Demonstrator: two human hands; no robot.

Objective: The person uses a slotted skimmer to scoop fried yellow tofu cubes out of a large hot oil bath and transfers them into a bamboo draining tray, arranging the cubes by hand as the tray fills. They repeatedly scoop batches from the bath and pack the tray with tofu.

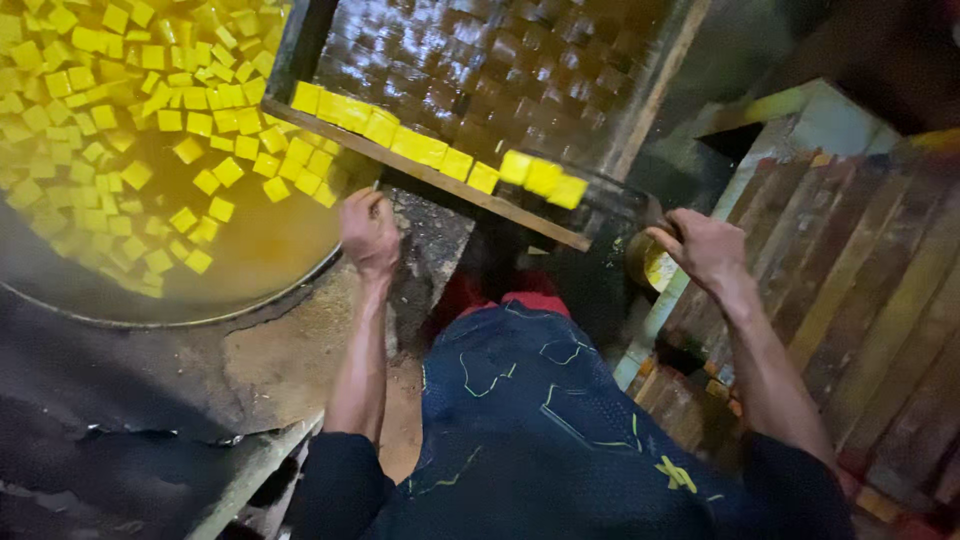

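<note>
Steam-dark workshop: my left hand [368,232] is closed on the near edge of a woven tray [480,70], tilted over a wide pan [150,310] of yellow liquid. My right hand [703,246] curls around the tray's other corner. Yellow cubes [430,150] line its wooden lip. Too steep a tilt, I judge, could send them past the pan's rim or splash liquid.

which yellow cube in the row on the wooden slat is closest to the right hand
The end cube at the row's right tip, beside the right hand; every other cube sits farther left along the slat.
</note>
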